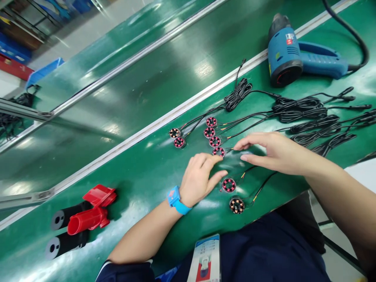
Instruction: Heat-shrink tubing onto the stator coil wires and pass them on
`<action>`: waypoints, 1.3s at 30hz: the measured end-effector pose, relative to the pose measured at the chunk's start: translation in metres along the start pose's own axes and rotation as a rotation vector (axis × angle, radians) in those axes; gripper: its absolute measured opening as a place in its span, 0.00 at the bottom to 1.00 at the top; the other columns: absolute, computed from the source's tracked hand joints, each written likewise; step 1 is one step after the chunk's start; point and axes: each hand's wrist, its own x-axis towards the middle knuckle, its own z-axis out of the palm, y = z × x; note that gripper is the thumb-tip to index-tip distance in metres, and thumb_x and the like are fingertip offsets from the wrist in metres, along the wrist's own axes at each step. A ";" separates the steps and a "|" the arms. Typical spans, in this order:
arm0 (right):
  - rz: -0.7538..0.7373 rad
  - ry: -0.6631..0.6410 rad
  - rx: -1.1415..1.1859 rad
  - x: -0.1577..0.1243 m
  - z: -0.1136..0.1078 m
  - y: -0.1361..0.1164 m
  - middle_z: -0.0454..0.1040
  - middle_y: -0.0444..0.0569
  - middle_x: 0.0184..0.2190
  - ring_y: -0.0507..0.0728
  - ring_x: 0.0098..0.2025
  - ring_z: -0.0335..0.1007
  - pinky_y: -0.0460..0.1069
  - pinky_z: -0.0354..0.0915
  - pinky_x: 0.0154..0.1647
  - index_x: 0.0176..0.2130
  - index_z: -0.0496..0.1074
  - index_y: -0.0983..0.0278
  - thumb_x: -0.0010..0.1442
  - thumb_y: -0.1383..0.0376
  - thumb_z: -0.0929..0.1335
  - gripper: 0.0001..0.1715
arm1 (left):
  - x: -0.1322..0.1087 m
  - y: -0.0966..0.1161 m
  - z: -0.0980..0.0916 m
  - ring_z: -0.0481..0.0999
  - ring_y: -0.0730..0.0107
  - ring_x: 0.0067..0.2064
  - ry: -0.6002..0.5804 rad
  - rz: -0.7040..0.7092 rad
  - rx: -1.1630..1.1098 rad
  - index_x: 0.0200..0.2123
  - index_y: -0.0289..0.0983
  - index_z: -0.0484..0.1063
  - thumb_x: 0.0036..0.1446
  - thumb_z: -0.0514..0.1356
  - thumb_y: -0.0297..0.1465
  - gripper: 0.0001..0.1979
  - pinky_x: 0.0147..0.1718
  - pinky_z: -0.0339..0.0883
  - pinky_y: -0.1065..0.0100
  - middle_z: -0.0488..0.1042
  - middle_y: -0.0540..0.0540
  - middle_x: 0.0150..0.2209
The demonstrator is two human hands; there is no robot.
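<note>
Several small round motor stators with pink windings lie on the green bench. My left hand (201,174), with a blue wrist strap (176,199), has its thumb and fingers apart. Its fingertips are at the near edge of the lowest stator (219,152) in a column. My right hand (267,152) hovers over that stator's thin leads, thumb and fingers spread, fingertips close to the wires; whether they touch is unclear. Nearer my body lie another pink-wound stator (228,185) and a copper-coloured stator (236,205).
Coiled black cables (299,109) run off to the right. A blue heat gun (284,55) stands at the back right, its cord trailing. Red plastic housings (88,219) and black foam-like tubes (70,243) lie at the left. A metal rail (188,103) crosses behind the stators.
</note>
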 end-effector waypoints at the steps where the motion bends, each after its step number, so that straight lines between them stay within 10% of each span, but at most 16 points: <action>1: -0.035 -0.003 -0.083 0.006 0.000 0.002 0.73 0.46 0.47 0.59 0.48 0.69 0.50 0.63 0.50 0.51 0.73 0.61 0.65 0.62 0.70 0.14 | 0.002 -0.004 0.000 0.71 0.60 0.46 0.018 -0.027 0.056 0.54 0.37 0.68 0.67 0.58 0.40 0.17 0.46 0.66 0.59 0.70 0.41 0.45; 8: -0.004 -0.175 -0.317 0.038 0.018 0.007 0.72 0.46 0.37 0.57 0.39 0.69 0.48 0.62 0.38 0.44 0.74 0.64 0.58 0.69 0.76 0.14 | 0.007 -0.014 0.004 0.70 0.59 0.50 0.017 -0.023 0.128 0.51 0.38 0.71 0.67 0.59 0.35 0.12 0.48 0.65 0.58 0.72 0.41 0.51; 25: 0.269 -0.266 0.653 0.038 0.018 0.011 0.72 0.46 0.32 0.54 0.34 0.69 0.48 0.65 0.39 0.36 0.72 0.67 0.61 0.55 0.67 0.17 | 0.008 -0.001 -0.007 0.71 0.64 0.46 -0.019 0.223 0.294 0.46 0.41 0.73 0.69 0.57 0.32 0.07 0.42 0.60 0.60 0.76 0.48 0.53; 30: 0.281 -0.302 0.563 0.034 0.015 0.009 0.73 0.47 0.30 0.55 0.33 0.71 0.47 0.65 0.31 0.40 0.74 0.67 0.65 0.54 0.64 0.19 | 0.004 0.004 -0.009 0.70 0.63 0.47 -0.073 0.225 0.308 0.46 0.42 0.73 0.69 0.57 0.33 0.07 0.42 0.59 0.59 0.76 0.49 0.53; 39: 0.063 -0.029 0.019 0.036 -0.020 0.007 0.75 0.44 0.45 0.58 0.47 0.71 0.51 0.66 0.49 0.52 0.74 0.60 0.66 0.58 0.67 0.16 | 0.018 -0.011 -0.028 0.70 0.62 0.48 -0.060 0.018 0.167 0.55 0.38 0.67 0.70 0.53 0.39 0.16 0.45 0.62 0.61 0.72 0.42 0.48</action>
